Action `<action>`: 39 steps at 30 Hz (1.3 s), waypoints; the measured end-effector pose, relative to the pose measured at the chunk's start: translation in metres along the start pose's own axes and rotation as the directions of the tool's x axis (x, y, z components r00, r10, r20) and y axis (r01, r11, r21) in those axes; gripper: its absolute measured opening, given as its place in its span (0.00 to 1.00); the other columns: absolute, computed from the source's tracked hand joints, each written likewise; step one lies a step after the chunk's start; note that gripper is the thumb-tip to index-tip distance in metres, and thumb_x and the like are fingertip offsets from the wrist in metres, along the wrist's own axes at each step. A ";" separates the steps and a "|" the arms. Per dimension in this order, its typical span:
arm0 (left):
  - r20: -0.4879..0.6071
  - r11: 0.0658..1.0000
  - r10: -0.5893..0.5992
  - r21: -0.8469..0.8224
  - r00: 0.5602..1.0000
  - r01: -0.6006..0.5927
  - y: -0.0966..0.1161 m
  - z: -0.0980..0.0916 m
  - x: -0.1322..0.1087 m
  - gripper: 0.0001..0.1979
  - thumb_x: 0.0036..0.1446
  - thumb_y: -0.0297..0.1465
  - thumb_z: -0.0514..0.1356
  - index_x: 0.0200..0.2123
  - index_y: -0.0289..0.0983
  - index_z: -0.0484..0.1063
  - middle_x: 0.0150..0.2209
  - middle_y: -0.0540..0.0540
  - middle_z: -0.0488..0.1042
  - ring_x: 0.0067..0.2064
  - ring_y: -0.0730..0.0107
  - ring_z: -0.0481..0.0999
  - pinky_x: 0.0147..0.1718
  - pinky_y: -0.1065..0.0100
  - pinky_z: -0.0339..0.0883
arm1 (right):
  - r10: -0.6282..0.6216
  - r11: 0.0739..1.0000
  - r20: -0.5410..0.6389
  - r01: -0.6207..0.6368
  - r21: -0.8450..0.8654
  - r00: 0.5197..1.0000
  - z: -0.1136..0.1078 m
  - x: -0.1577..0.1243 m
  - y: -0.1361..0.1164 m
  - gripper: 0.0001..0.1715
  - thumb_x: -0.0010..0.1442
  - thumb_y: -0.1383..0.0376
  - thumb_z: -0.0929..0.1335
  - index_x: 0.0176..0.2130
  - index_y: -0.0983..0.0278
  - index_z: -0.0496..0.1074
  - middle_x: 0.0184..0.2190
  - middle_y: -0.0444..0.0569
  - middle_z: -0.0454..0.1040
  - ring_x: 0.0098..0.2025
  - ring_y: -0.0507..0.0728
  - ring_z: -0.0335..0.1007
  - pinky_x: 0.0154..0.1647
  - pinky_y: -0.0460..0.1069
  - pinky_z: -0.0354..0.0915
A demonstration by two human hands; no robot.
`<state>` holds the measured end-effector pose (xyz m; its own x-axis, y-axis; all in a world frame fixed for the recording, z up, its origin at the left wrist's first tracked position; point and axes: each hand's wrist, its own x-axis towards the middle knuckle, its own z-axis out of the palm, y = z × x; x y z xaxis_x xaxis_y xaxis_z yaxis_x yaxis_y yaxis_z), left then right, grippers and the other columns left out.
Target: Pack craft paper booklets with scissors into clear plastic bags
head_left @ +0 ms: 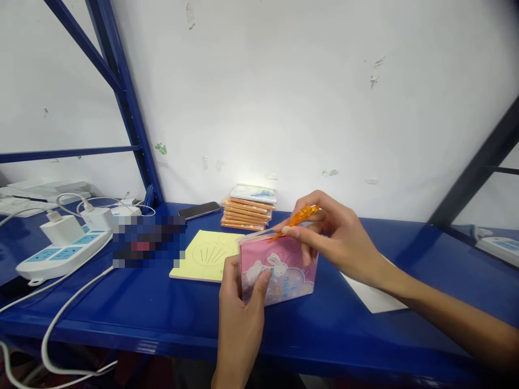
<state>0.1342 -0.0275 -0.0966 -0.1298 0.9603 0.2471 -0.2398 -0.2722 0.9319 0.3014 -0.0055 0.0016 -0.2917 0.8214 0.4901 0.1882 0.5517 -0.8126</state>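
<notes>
Two bare hands meet over a blue steel shelf [121,319] against a scuffed white wall [284,97]. The left hand [239,319] is closed firmly around a pink rabbit-print notepad [279,275], thumb on its front face and fingers hidden behind it. The notepad stands tilted just above or on the shelf; the angle does not settle which. The right hand [336,237] is partly closed, its thumb and fingers pinching an orange craft knife [299,217] whose tip sits at the notepad's top edge, though the blade is hard to make out. Behind the notepad and touching it lies a yellow sheet [203,265] with a shell outline drawn on it. Farther back sit a stack of orange-edged packets [246,215] and a smartphone [198,210], close beside each other. Under the right forearm lies a white sheet [373,294]. To the left, two white chargers [60,229] are plugged into a white power strip [60,254], with white cables [52,346] trailing over the shelf edge. A pixelated patch hides the area beside the strip.
</notes>
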 end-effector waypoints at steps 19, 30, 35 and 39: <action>0.021 0.999 -0.017 -0.036 1.000 0.017 0.002 0.000 -0.004 0.16 0.58 0.37 0.67 0.47 0.41 0.70 0.48 0.44 0.79 0.51 0.57 0.79 0.46 0.64 0.73 | -0.005 0.825 0.138 0.082 -0.559 0.990 -0.013 -0.001 -0.016 0.19 0.68 0.52 0.68 0.34 0.60 0.81 0.24 0.45 0.78 0.23 0.51 0.68 0.21 0.46 0.60; 0.028 0.999 -0.006 -0.047 1.000 0.007 0.001 0.000 -0.004 0.17 0.57 0.37 0.67 0.48 0.40 0.69 0.47 0.43 0.79 0.50 0.56 0.79 0.46 0.63 0.73 | -0.069 0.679 0.162 0.165 -0.715 0.984 -0.014 -0.005 -0.022 0.17 0.70 0.54 0.65 0.39 0.58 0.81 0.29 0.46 0.80 0.26 0.54 0.72 0.26 0.48 0.61; 0.039 1.000 0.011 -0.019 0.999 -0.011 0.001 -0.001 -0.004 0.16 0.58 0.38 0.67 0.47 0.40 0.69 0.46 0.45 0.79 0.47 0.60 0.79 0.46 0.65 0.72 | -0.248 0.546 0.086 0.213 -0.810 0.965 -0.021 -0.006 -0.022 0.15 0.69 0.54 0.66 0.40 0.58 0.80 0.35 0.49 0.80 0.32 0.57 0.73 0.33 0.51 0.65; 0.050 1.000 0.009 -0.025 0.999 -0.007 -0.001 -0.003 -0.004 0.17 0.58 0.39 0.67 0.47 0.39 0.68 0.44 0.45 0.79 0.45 0.61 0.80 0.45 0.65 0.72 | -0.204 0.469 0.170 0.248 -0.848 0.964 -0.036 0.001 -0.021 0.28 0.63 0.45 0.70 0.55 0.56 0.75 0.50 0.54 0.77 0.48 0.66 0.74 0.44 0.56 0.67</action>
<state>0.1324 -0.0309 -0.0989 -0.0834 0.9598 0.2681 -0.2633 -0.2807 0.9230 0.3308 -0.0108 0.0300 -0.4786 0.6551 0.5846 0.8109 0.5852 0.0081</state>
